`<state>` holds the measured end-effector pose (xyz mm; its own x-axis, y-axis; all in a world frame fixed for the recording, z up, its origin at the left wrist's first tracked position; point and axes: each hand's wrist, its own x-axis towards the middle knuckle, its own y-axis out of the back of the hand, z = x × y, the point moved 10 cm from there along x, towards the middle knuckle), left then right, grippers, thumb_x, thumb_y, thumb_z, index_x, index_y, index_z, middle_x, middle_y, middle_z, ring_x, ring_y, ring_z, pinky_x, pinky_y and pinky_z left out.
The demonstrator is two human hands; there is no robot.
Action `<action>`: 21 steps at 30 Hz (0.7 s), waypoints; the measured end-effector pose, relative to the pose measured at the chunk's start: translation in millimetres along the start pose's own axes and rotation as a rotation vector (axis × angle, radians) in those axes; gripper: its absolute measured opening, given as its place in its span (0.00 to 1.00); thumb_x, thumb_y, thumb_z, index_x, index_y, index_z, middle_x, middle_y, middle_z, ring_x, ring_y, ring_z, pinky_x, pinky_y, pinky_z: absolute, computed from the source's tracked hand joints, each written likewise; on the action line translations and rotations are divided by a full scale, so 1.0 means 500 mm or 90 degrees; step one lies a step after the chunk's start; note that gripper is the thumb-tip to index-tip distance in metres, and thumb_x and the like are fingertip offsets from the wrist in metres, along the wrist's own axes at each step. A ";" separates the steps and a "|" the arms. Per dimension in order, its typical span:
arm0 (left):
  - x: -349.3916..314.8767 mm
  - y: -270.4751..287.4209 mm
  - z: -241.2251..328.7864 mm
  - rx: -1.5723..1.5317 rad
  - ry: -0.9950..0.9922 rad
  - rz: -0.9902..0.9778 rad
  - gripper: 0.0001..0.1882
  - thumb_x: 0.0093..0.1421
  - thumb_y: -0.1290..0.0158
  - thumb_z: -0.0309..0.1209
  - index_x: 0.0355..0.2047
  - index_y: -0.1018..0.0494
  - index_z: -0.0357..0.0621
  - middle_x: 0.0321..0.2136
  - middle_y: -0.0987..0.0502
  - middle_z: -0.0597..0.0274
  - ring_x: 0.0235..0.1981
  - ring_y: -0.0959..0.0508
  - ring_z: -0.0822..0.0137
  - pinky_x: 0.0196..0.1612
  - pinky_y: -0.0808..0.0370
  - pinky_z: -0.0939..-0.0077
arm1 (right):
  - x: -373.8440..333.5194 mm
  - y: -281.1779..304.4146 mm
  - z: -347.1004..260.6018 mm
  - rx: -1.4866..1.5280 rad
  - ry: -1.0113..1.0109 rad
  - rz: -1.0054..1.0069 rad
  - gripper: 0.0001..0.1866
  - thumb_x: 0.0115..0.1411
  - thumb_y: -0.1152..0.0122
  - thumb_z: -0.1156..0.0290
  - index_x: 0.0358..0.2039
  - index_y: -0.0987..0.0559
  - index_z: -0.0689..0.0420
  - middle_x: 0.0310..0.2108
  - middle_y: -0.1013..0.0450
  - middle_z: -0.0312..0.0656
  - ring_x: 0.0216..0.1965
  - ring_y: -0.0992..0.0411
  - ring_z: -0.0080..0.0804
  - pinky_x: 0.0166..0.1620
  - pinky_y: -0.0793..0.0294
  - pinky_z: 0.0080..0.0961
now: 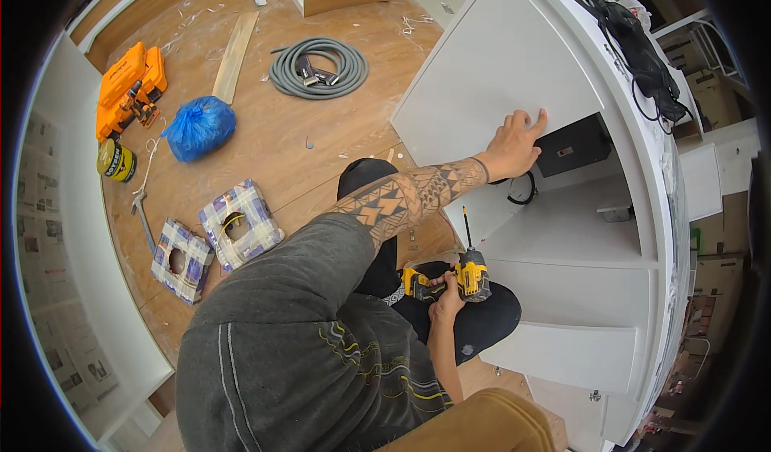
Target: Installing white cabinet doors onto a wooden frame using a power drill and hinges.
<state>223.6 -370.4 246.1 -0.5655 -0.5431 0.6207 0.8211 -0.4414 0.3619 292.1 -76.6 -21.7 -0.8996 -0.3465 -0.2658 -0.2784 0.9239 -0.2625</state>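
Note:
My left hand (514,145), at the end of a tattooed forearm, reaches against the white cabinet door panel (502,58). Its index finger is stretched out and the other fingers are partly bent, with nothing seen in them. Low by my knee, my right hand (446,301) is wrapped round the handle of a yellow and black cordless drill (472,277). A long thin bit points up from it. Beyond my left hand, inside the white cabinet (562,219), are a black box (574,147) and a looped black cable (526,188).
On the wood floor lie a coiled grey cable (353,74), a blue plastic bag (199,129), an orange tool case (120,86), a yellow can (117,161), a wooden strip (235,58) and two checkered square bundles (261,211). A black bag (638,54) rests on the cabinet top.

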 end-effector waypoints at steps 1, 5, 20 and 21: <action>0.004 -0.005 0.003 0.000 0.004 -0.001 0.39 0.63 0.42 0.31 0.72 0.46 0.44 0.54 0.37 0.37 0.53 0.31 0.40 0.54 0.26 0.49 | 0.000 -0.002 0.005 0.000 -0.005 -0.002 0.15 0.62 0.41 0.83 0.49 0.23 0.62 0.25 0.29 0.37 0.23 0.30 0.26 0.31 0.25 0.26; 0.021 -0.035 0.001 -0.003 0.018 -0.025 0.43 0.63 0.42 0.31 0.72 0.51 0.37 0.57 0.40 0.35 0.56 0.33 0.39 0.57 0.29 0.49 | 0.022 -0.015 0.008 -0.006 -0.011 -0.006 0.15 0.62 0.42 0.82 0.50 0.23 0.62 0.24 0.29 0.37 0.23 0.30 0.26 0.32 0.24 0.27; 0.073 -0.006 0.063 0.123 -0.061 0.145 0.58 0.57 0.33 0.34 0.76 0.63 0.42 0.66 0.57 0.30 0.70 0.53 0.30 0.71 0.57 0.27 | 0.029 0.006 0.019 -0.022 -0.021 -0.015 0.13 0.63 0.40 0.79 0.49 0.24 0.60 0.25 0.30 0.36 0.25 0.30 0.26 0.32 0.24 0.27; 0.080 -0.006 0.058 0.142 -0.055 0.153 0.60 0.56 0.33 0.35 0.76 0.64 0.45 0.68 0.60 0.29 0.71 0.56 0.28 0.71 0.60 0.26 | 0.029 0.008 0.022 -0.008 -0.028 -0.005 0.15 0.62 0.40 0.80 0.50 0.23 0.61 0.25 0.29 0.36 0.24 0.30 0.27 0.31 0.24 0.27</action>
<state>200.8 -370.2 290.1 -0.3528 -0.5461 0.7598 0.9322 -0.1353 0.3356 281.8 -79.5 -36.6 -0.8818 -0.3602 -0.3044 -0.2898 0.9231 -0.2527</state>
